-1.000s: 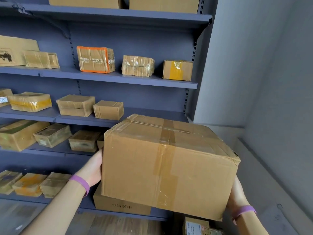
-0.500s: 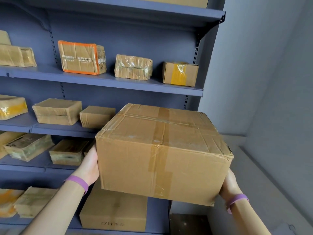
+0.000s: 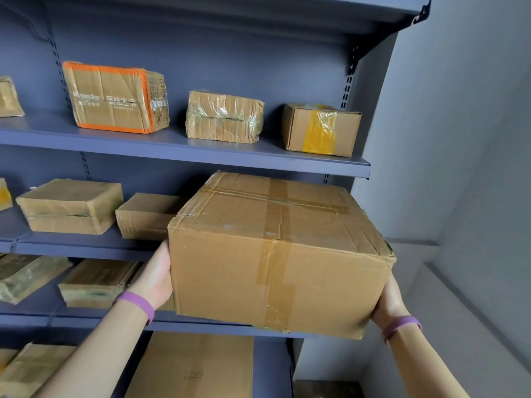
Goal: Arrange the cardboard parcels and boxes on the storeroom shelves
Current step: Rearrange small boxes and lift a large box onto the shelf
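Observation:
I carry a large taped cardboard box (image 3: 275, 254) between both hands, in front of the right end of the blue shelving (image 3: 178, 145). My left hand (image 3: 155, 278) lies flat against the box's left side. Low on its right side, my right hand (image 3: 388, 301) supports the bottom corner. The fingers of both hands are hidden behind the box. The box hangs at the height of the second visible shelf (image 3: 86, 248), its far edge over that shelf's right part. A small brown parcel (image 3: 143, 215) sits just left of it.
The shelf above holds an orange-edged box (image 3: 115, 97), a plastic-wrapped parcel (image 3: 224, 117) and a yellow-taped box (image 3: 320, 129). More wrapped parcels (image 3: 70, 206) lie on the lower shelves, and a flat carton (image 3: 195, 366) at the bottom. A grey wall (image 3: 459, 139) closes the right side.
The box has risen and moved toward the shelving with both hands on it. My view has come closer to the shelves and turned upward.

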### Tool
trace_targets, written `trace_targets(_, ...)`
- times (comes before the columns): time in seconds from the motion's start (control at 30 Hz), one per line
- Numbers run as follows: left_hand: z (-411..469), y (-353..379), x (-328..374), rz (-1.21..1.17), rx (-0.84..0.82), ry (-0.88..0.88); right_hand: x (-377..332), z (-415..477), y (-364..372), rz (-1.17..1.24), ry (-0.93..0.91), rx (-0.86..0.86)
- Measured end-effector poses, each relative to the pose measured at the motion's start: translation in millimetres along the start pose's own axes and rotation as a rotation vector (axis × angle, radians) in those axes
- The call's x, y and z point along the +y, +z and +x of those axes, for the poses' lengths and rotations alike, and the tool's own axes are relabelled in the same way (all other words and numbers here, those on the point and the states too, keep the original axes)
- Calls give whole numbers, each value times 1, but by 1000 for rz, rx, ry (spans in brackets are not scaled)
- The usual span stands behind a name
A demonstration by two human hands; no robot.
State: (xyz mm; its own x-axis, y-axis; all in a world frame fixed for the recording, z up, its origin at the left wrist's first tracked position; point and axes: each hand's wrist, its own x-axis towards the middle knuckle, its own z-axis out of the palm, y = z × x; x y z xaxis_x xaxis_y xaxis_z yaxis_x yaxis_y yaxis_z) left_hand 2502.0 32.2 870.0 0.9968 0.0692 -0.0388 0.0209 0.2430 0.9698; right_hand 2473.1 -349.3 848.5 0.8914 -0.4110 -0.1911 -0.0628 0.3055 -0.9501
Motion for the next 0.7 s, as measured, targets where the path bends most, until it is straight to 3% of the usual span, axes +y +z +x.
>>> trace_targets(0.57,117,52,-19,-30,76,-15,-6,155,22,-88,-16,-113)
trace_targets(0.7,131,60,-18,-16,176,-131,-6,173,29,-81,-46,-159)
